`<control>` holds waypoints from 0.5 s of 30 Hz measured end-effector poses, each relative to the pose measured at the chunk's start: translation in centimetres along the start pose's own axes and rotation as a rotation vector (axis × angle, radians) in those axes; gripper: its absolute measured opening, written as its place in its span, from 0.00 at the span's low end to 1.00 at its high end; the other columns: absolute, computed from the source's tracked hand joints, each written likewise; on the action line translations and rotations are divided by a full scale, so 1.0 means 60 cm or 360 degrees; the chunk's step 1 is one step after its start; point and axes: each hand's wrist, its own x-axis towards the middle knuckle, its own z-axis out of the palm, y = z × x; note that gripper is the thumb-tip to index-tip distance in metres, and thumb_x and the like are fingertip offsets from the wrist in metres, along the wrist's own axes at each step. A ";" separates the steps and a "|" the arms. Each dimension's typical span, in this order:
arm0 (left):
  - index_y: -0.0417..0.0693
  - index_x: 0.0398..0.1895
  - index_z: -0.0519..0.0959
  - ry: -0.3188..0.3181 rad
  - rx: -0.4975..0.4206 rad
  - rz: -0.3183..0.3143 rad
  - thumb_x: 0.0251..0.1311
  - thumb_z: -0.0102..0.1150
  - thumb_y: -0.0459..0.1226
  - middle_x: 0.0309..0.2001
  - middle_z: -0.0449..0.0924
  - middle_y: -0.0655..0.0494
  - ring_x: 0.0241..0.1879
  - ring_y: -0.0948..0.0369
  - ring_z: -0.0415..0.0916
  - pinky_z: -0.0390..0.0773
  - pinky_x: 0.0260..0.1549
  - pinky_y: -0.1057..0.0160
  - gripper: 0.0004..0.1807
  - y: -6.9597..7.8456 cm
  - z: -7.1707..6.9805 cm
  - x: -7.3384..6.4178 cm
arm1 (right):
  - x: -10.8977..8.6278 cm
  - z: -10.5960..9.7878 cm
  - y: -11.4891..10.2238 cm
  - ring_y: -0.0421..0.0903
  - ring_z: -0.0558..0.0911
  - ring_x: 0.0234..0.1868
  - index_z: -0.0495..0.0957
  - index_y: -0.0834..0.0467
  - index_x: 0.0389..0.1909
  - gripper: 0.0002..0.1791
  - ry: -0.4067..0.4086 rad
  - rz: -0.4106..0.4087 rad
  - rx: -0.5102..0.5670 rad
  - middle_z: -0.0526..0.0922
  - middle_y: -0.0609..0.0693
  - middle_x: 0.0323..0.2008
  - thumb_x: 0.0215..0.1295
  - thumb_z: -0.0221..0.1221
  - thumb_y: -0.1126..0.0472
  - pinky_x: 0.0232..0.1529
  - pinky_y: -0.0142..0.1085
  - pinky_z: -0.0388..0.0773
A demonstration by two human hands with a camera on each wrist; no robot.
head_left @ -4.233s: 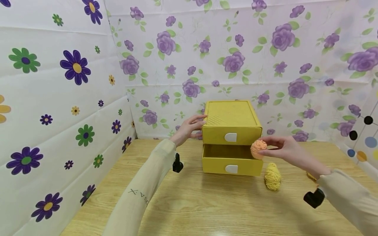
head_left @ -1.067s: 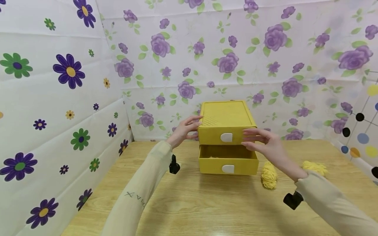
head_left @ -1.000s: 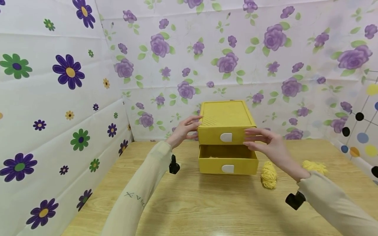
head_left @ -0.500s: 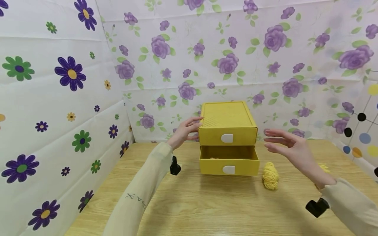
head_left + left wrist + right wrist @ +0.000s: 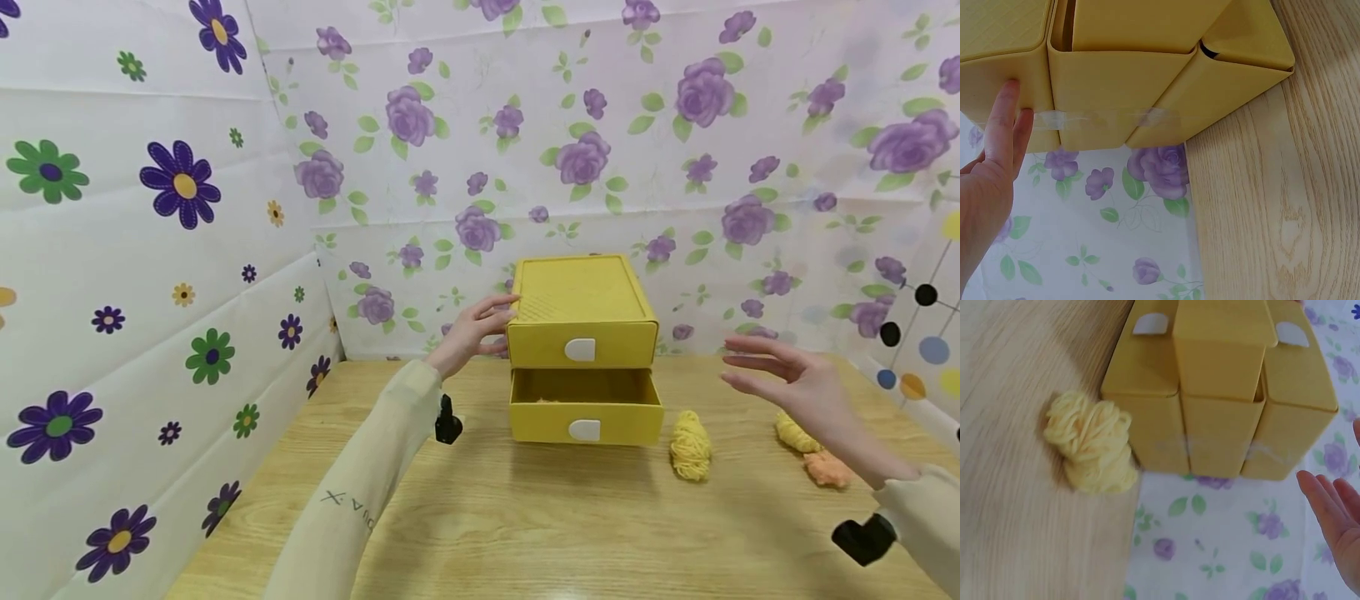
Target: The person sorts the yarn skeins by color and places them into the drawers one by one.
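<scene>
A yellow drawer unit [image 5: 585, 292] with white tabs stands on the table; both wrist views show three tiers. Its middle drawer [image 5: 581, 425] is pulled out, and a bit of orange yarn [image 5: 549, 401] peeks over the front edge inside. My left hand [image 5: 471, 337] rests its fingertips on the unit's left side, fingers fairly straight. Off to the right, my right hand [image 5: 795, 387] hovers with nothing in it, fingers loosely bent and thumb apart. Beneath it lie a yellow yarn ball [image 5: 795, 433] and an orange yarn ball [image 5: 827, 469], both partly hidden by that hand.
Another yellow yarn bundle [image 5: 690, 446] lies on the wooden table [image 5: 570, 517] just right of the pulled-out drawer. Flowered cloth [image 5: 420, 208] hangs behind and at the left. A black wrist camera [image 5: 864, 538] sits on each sleeve.
Earlier, my right hand pinched an orange yarn ball by the drawer; it has since let go of it and moved right, away from the unit. My left hand stays at the unit's side.
</scene>
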 end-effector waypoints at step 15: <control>0.47 0.65 0.62 0.0030 -0.0003 0.0002 0.66 0.48 0.38 0.55 0.64 0.44 0.45 0.54 0.70 0.69 0.47 0.50 0.24 -0.005 -0.002 0.005 | -0.027 -0.090 0.071 0.23 0.73 0.37 0.69 0.61 0.57 0.28 -0.0063 0.0479 -0.0383 0.71 0.29 0.43 0.57 0.62 0.53 0.30 0.27 0.74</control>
